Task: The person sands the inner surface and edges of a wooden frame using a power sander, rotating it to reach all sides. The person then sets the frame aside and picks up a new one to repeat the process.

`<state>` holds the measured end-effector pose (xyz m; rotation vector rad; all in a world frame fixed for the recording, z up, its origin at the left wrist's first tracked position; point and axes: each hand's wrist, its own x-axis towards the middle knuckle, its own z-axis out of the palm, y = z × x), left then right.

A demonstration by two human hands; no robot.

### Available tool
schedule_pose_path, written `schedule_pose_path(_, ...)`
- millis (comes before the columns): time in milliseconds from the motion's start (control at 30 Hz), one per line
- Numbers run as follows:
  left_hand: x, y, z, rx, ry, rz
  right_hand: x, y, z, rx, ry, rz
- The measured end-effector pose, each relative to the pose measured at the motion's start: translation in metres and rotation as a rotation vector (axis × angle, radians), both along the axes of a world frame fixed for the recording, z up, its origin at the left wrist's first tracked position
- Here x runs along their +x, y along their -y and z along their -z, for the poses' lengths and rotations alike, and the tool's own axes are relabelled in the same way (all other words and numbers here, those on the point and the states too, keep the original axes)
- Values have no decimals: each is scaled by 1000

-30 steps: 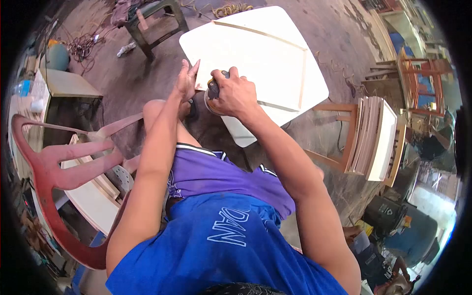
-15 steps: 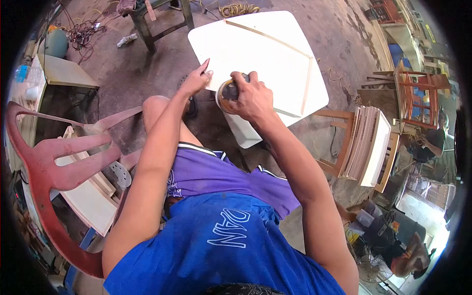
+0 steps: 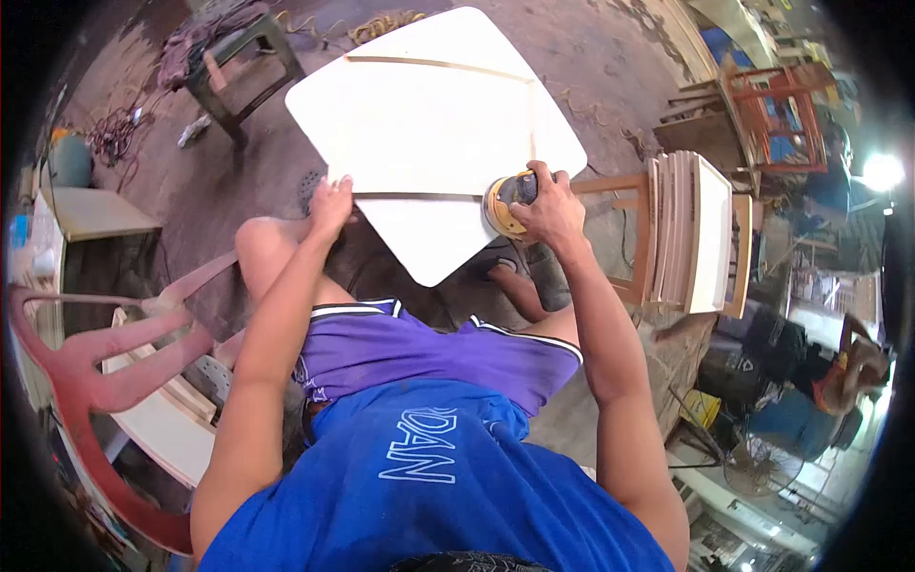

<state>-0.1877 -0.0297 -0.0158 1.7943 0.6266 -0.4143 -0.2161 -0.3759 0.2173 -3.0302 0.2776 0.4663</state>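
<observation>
A white panel with thin wooden edges (image 3: 438, 124) lies on a white round-cornered top (image 3: 429, 238), whose near corner points toward my knees. My right hand (image 3: 555, 212) is wrapped around a yellow and black orbital sander (image 3: 510, 202). The sander rests against the right end of the panel's near edge. At the opposite end of that edge, my left hand (image 3: 332, 205) grips the panel's near left corner, with the thumb side on top. The fingers underneath are partly hidden.
A red plastic chair (image 3: 86, 372) stands close at my left. On the right, several stacked panels (image 3: 688, 229) lean on a wooden chair. A dark stool (image 3: 243, 81) and coiled yellow hose (image 3: 381, 27) are farther back. Another person (image 3: 848, 367) is at far right, near a fan (image 3: 762, 462).
The sander in my right hand has gone from the near edge's left end to its right end. My left hand, raised with a finger extended before, now holds the panel's corner. The view has shifted.
</observation>
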Motion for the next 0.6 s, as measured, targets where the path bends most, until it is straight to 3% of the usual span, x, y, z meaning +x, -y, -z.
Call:
schedule_pose_path(33,6,-8,30,76,30,100,-3,10,-2,-3,-8,12)
schedule_pose_path(67,0,-5,-12,25,59,48,-10,18,-2,11,3,15)
schedule_pose_path(100,5,-15,-10,93,82,118,-17,29,-3,-2,10,31)
schedule_pose_path(133,11,-29,21,340,283,227,-24,38,-2,25,32,37)
schedule_pose_path(167,12,-28,-17,185,90,142,-31,44,-1,58,49,36)
schedule_pose_path(233,23,-45,-14,639,266,273,-46,54,-13,67,24,81)
schedule_pose_path(300,35,-69,-14,813,448,312,-67,70,-21,157,103,164)
schedule_pose_path(433,90,-96,-37,916,516,457,-88,83,-38,196,151,191)
schedule_pose_path(500,131,-98,-47,1144,558,625,-95,83,-43,205,151,147)
schedule_pose_path(600,183,-87,-57,1162,575,687,-91,74,-42,237,150,80)
